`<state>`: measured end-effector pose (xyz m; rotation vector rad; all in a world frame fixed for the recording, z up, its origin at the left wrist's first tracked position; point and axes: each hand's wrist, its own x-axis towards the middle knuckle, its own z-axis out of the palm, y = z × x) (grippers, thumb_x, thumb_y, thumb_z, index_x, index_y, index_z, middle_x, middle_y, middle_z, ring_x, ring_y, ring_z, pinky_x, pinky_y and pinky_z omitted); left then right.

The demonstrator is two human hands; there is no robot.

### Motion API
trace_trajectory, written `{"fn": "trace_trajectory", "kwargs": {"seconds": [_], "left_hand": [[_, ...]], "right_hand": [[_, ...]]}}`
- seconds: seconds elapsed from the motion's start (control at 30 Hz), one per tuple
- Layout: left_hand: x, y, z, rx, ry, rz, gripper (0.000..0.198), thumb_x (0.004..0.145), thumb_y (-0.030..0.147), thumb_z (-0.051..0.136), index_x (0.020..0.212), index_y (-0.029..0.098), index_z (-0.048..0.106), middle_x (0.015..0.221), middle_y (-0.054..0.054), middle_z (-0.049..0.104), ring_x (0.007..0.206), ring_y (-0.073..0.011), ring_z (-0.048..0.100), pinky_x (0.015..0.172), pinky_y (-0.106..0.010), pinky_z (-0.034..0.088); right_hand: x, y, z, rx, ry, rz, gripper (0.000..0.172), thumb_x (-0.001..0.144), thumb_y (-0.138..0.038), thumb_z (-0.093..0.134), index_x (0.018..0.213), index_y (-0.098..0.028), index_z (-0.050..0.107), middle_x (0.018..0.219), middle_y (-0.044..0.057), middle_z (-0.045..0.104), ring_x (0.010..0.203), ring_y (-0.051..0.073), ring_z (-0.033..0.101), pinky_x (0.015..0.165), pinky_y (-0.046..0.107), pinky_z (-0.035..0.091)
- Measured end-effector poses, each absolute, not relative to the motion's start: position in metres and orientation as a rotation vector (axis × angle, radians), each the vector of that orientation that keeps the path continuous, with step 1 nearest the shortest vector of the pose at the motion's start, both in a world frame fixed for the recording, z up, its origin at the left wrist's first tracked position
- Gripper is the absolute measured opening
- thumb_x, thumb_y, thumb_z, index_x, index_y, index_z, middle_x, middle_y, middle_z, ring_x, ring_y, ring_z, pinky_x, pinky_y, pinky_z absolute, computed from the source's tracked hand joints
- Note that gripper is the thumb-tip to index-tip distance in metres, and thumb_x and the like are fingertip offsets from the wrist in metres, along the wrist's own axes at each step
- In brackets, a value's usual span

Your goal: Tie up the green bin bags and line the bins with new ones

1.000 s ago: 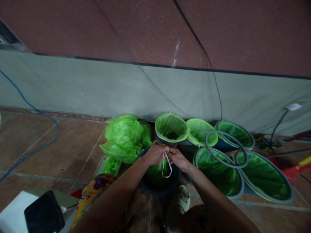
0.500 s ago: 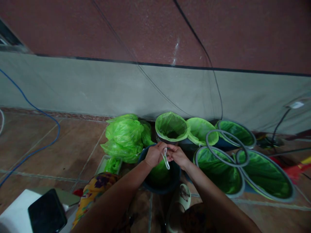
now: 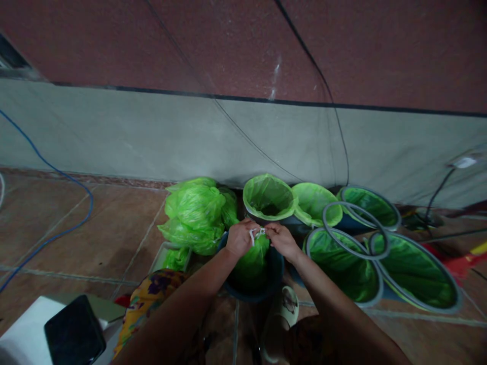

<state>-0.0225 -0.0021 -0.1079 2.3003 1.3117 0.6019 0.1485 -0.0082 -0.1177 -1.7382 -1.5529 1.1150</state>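
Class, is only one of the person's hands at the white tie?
No: the left hand and right hand both have fingers at the white tie.

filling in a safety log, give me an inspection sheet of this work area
Surface: brown tiled floor, pale joints.
Job's things: white tie at the gathered top of a green bag inside a dark bucket.
Clutter: heaped green bags, five green-lined bins, loose grey ring across some rims, black phone-like slab.
Hands: left hand and right hand pinching the tie.
Cables: blue on floor, dark on wall.
Surroundings: two-tone wall; co-workers, nothing seen.
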Motion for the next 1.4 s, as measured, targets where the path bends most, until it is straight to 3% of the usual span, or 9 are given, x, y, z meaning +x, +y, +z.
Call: {"fn": "trace_trajectory", "kwargs": {"seconds": [0.23,0.33,0.53,0.63,0.77,0.97,1.13,1.3,1.4], "left_hand": [[-0.032,0.004,-0.104,2.262,1.634,0.305,0.031,0.093,0.024,0.041,0.085,0.018,0.071,0.088,-0.008,0.070,0.083,-0.0186,0.064,0.075,-0.027,0.044],[-0.034,0.007,-0.106,2.170,1.745,0.239,0.030,0.091,0.023,0.042,0.088,0.018,0.072,0.091,-0.009,0.072,0.085,-0.0196,0.066,0.075,-0.028,0.045],[-0.031,0.010,-0.102,2.057,1.709,0.192,0.025,0.089,0.028,0.050,0.091,0.018,0.073,0.093,-0.009,0.072,0.090,-0.0207,0.066,0.078,-0.027,0.047],[-0.030,0.011,-0.101,2.029,1.692,0.228,0.026,0.088,0.029,0.051,0.088,0.018,0.074,0.087,-0.008,0.072,0.086,-0.0203,0.067,0.077,-0.028,0.047],[-0.032,0.013,-0.103,1.984,1.701,0.271,0.024,0.087,0.030,0.054,0.087,0.018,0.075,0.083,-0.008,0.072,0.086,-0.0197,0.067,0.077,-0.026,0.047],[-0.034,0.010,-0.103,2.021,1.808,0.207,0.025,0.085,0.025,0.051,0.089,0.019,0.075,0.090,-0.010,0.074,0.090,-0.0222,0.067,0.076,-0.028,0.049],[-0.035,0.013,-0.104,1.920,1.864,0.103,0.020,0.079,0.017,0.052,0.078,0.018,0.073,0.085,-0.009,0.073,0.086,-0.0213,0.068,0.067,-0.025,0.048],[-0.031,0.016,-0.103,1.338,1.527,0.545,0.019,0.080,0.020,0.050,0.071,0.014,0.065,0.055,-0.002,0.059,0.057,-0.0133,0.060,0.052,-0.021,0.044],[-0.023,0.012,-0.101,0.984,1.279,0.710,0.017,0.080,0.023,0.051,0.072,0.013,0.062,0.058,0.000,0.060,0.046,-0.0087,0.052,0.048,-0.021,0.041]], "right_hand": [[0.170,-0.009,-0.108,-2.060,-2.069,0.540,0.026,0.090,-0.021,0.042,0.084,-0.016,0.066,0.095,0.014,0.066,0.084,0.020,0.062,0.078,0.030,0.043],[0.173,-0.008,-0.104,-2.071,-1.925,0.672,0.020,0.085,-0.020,0.048,0.076,-0.017,0.066,0.088,0.013,0.068,0.085,0.021,0.062,0.079,0.031,0.044],[0.172,-0.006,-0.094,-1.637,-0.867,1.423,0.013,0.075,-0.030,0.055,0.077,-0.019,0.064,0.087,0.008,0.070,0.079,0.018,0.063,0.066,0.026,0.048],[0.176,-0.006,-0.088,-1.459,-0.673,1.527,0.015,0.072,-0.034,0.062,0.072,-0.020,0.058,0.068,0.003,0.063,0.060,0.013,0.056,0.061,0.026,0.048],[0.190,-0.004,-0.084,-1.578,-0.919,1.383,0.034,0.063,-0.047,0.073,0.063,-0.022,0.051,0.047,-0.007,0.042,0.045,0.008,0.036,0.048,0.024,0.035],[0.211,-0.008,-0.085,-1.729,-1.520,1.272,0.031,0.063,-0.049,0.072,0.070,-0.019,0.072,0.062,-0.001,0.064,0.057,0.012,0.050,0.057,0.026,0.037],[0.228,-0.012,-0.091,-1.820,-1.893,1.300,0.022,0.062,-0.041,0.071,0.056,-0.021,0.071,0.048,-0.002,0.056,0.050,0.012,0.046,0.053,0.026,0.030],[0.230,-0.015,-0.082,-1.724,-1.857,1.357,0.029,0.069,-0.047,0.066,0.056,-0.020,0.066,0.051,-0.002,0.055,0.051,0.012,0.043,0.053,0.026,0.030],[0.218,-0.016,-0.068,-1.534,-1.791,1.418,0.031,0.075,-0.049,0.061,0.065,-0.020,0.067,0.066,-0.001,0.063,0.066,0.014,0.052,0.067,0.026,0.039]]}}
